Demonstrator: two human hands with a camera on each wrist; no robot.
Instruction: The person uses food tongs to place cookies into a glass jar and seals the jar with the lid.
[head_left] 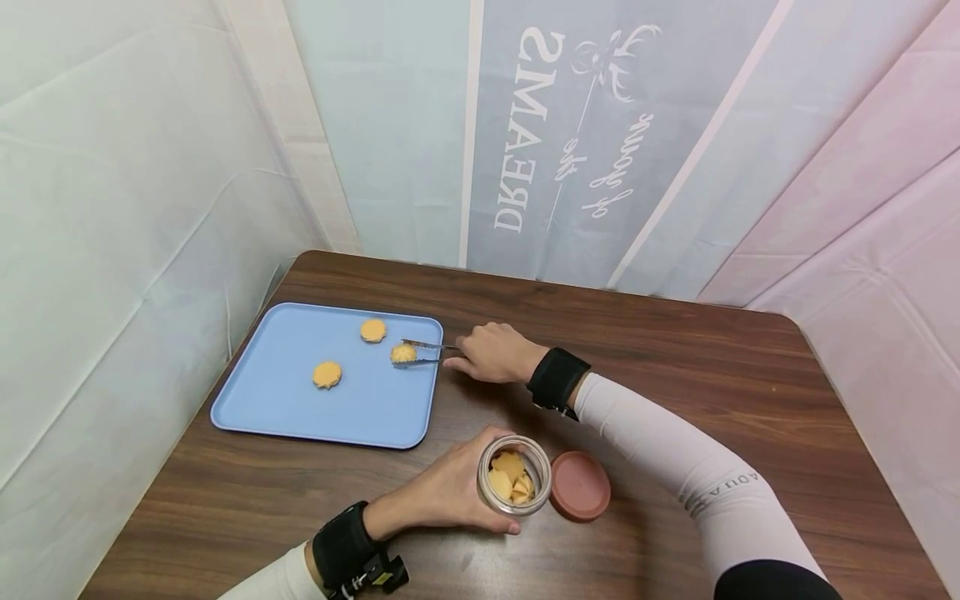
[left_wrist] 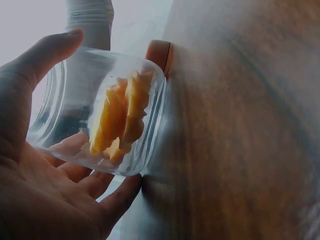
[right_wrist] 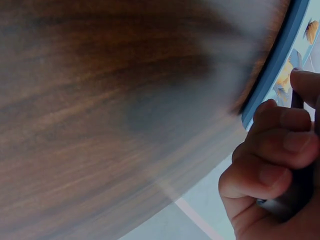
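My left hand (head_left: 453, 487) grips a clear jar (left_wrist: 82, 95), its fingers and thumb wrapped round the side. The jar's open mouth faces the head camera, and several yellow scalloped cookies (left_wrist: 120, 115) lie at its bottom. Metal tongs (head_left: 429, 344) are held in my right hand (head_left: 495, 352), which reaches to the right edge of a blue tray (head_left: 322, 417). The tong tips stand on either side of a cookie (head_left: 403, 353) on that tray. In the right wrist view, curled fingers (right_wrist: 280, 130) wrap the dark tong handle (right_wrist: 292, 195).
Two more cookies lie on the tray, one cookie (head_left: 372, 330) near the far edge and another cookie (head_left: 327, 374) near the middle. A reddish-brown lid (head_left: 581, 486) rests on the wooden table (head_left: 712, 367) just right of the jar. Fabric curtains (head_left: 405, 150) surround the table's back and sides.
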